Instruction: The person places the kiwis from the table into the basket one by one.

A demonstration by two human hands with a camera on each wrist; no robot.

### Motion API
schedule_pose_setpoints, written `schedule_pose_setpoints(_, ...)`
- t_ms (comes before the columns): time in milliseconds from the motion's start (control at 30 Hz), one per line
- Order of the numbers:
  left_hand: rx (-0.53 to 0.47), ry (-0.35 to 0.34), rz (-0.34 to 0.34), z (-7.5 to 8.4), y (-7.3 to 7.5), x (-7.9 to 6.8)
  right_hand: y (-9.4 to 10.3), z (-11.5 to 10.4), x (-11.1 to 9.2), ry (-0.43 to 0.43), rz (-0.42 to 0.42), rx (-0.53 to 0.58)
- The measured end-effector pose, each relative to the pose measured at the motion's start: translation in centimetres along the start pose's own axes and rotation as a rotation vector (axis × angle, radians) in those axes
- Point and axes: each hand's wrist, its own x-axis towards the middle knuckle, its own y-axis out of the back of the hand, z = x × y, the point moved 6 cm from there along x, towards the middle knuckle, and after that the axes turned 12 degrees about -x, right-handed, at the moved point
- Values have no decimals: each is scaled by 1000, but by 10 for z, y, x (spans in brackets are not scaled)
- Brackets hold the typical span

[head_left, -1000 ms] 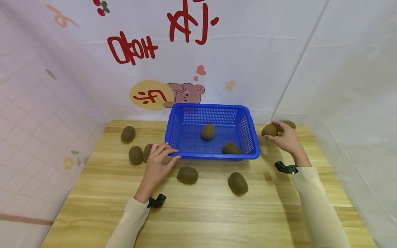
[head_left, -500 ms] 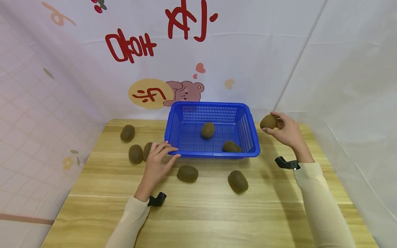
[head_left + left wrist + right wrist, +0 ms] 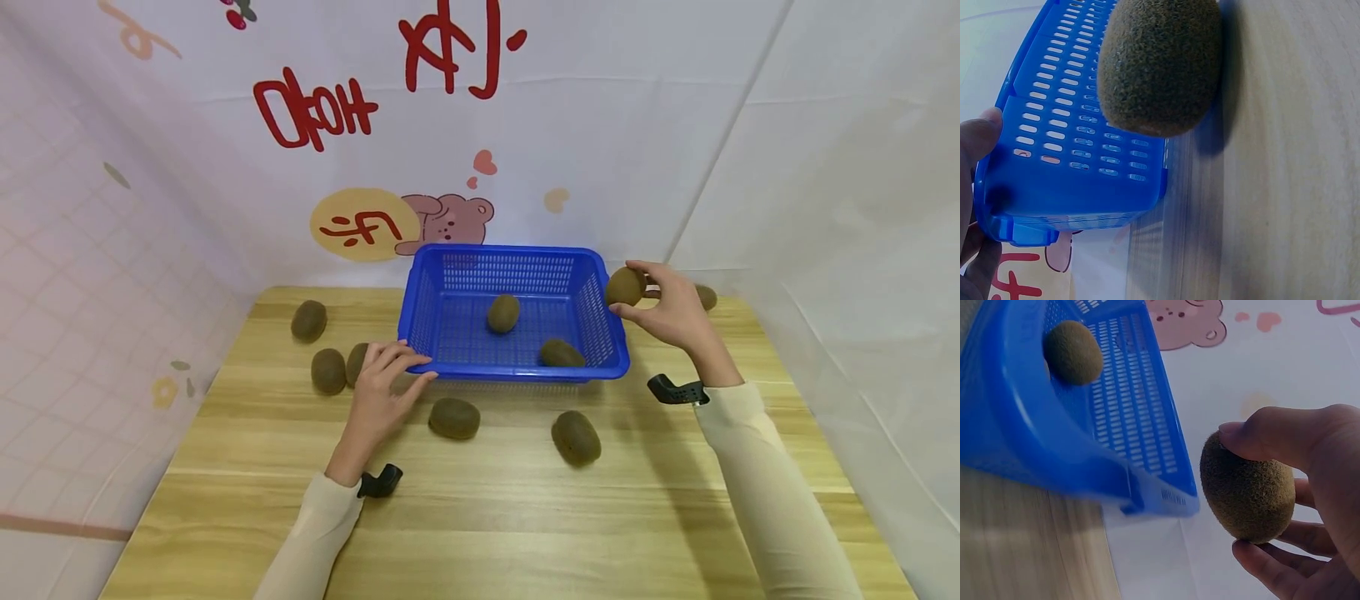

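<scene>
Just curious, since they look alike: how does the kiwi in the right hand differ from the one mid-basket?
The held kiwi is pinched by the right hand; the middle kiwi is untouched. The held kiwi is in the air near the blue basket's right end; the middle kiwi lies on its floor. Both are brown and oval.

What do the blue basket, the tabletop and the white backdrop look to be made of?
Blue basket: probably molded plastic, smooth and slightly glossy; it is evenly slotted and catches pale highlights.
Tabletop: wood or wood-look laminate, low sheen; streaky grain shows, but which one is unclear.
White backdrop: likely printed fabric, matte; soft creases cross it.
</scene>
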Motion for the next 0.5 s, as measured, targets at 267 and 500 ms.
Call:
schedule_pose_setpoints(267, 0, -1, 3, -1, 0, -2, -14, -14, 8, 64, 1, -24)
schedule_pose_setpoints(500, -7, -7, 6, -1, -1, -1, -24, -24, 12, 94, -24, -51)
